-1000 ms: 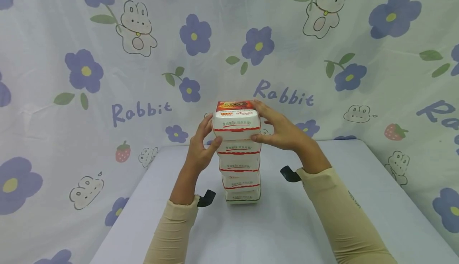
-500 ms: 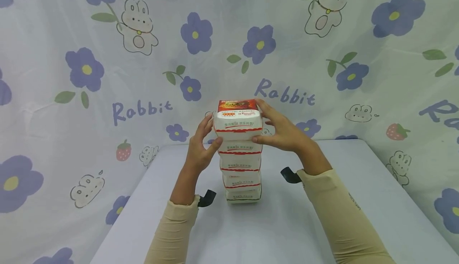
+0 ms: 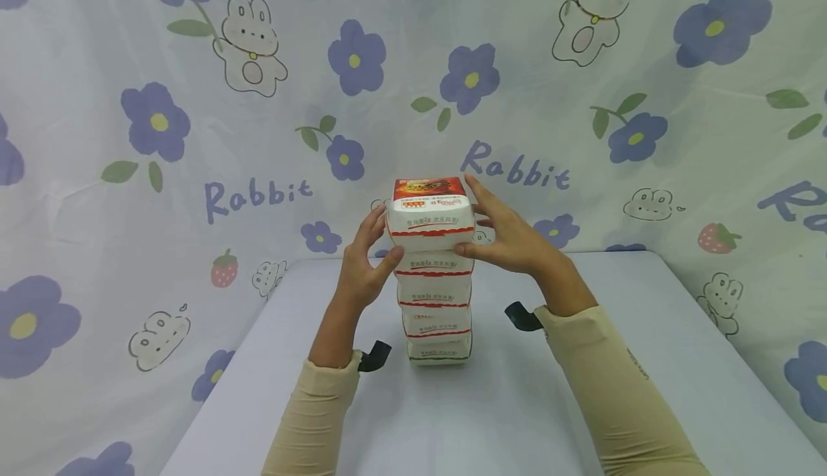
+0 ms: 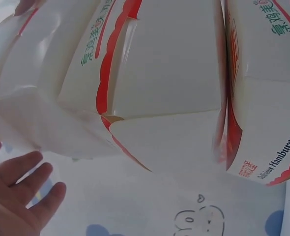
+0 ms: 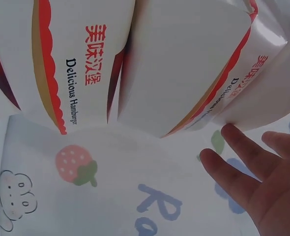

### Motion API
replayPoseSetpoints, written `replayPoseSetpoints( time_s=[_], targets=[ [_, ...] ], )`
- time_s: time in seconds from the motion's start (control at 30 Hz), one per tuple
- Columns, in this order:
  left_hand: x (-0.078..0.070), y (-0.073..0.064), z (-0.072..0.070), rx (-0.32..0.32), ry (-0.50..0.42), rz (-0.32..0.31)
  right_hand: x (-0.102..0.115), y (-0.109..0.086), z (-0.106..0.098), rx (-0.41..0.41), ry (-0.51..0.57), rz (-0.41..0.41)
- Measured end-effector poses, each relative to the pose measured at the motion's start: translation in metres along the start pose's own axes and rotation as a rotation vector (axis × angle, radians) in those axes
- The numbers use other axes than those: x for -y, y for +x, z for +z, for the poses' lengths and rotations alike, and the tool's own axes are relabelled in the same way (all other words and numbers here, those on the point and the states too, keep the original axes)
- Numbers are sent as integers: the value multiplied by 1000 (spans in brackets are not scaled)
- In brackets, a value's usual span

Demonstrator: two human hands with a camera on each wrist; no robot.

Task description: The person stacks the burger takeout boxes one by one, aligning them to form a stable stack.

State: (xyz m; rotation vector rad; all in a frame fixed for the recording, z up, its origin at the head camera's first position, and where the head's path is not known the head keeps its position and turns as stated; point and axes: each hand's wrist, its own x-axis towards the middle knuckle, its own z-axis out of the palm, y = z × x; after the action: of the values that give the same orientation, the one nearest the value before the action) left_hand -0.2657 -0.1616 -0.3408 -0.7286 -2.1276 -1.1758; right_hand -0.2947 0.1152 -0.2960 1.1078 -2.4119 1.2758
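Observation:
Several white paper hamburger boxes with red scalloped trim stand in one upright, slightly uneven stack (image 3: pixel 434 293). The top box (image 3: pixel 431 225) has a red lid printed with a burger. My left hand (image 3: pixel 365 268) is at its left side, the thumb at the lower front corner. In the left wrist view the left hand's fingers (image 4: pixel 45 204) are spread beside the boxes. On the other side is my right hand (image 3: pixel 510 239), its thumb at the right front corner and its index finger raised near the lid. The right wrist view shows its fingers (image 5: pixel 233 177) loosely extended by the box.
The stack stands on a white table (image 3: pixel 517 404). Behind and around it hangs a pale curtain (image 3: pixel 400 24) printed with blue flowers, rabbits and strawberries. Each wrist carries a black mount, one at the left sleeve (image 3: pixel 310 404) and one at the right sleeve (image 3: pixel 601 368).
The right index finger has come slightly away from the top box's lid edge. Both hands otherwise stay around the top box, the stack stays standing, and the head view has shifted a little.

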Motion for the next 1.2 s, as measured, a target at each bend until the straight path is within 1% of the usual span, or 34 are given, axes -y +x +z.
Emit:
replayPoseSetpoints(
  time_s=[0.17, 0.33, 0.87, 0.97, 1.2],
  targets=[
    [-1, 1, 0, 0, -12, -22, 1, 3, 1, 4, -5, -5],
    [-1, 2, 1, 1, -2, -41, 0, 4, 2, 5, -7, -2],
    [2, 1, 0, 0, -5, -4, 0, 6, 3, 13, 9, -11],
    [2, 0, -1, -2, -11, -3, -1, 6, 3, 13, 9, -16],
    [3, 0, -1, -1, -14, -8, -4, 5, 3, 16, 17, 1]
  ],
)
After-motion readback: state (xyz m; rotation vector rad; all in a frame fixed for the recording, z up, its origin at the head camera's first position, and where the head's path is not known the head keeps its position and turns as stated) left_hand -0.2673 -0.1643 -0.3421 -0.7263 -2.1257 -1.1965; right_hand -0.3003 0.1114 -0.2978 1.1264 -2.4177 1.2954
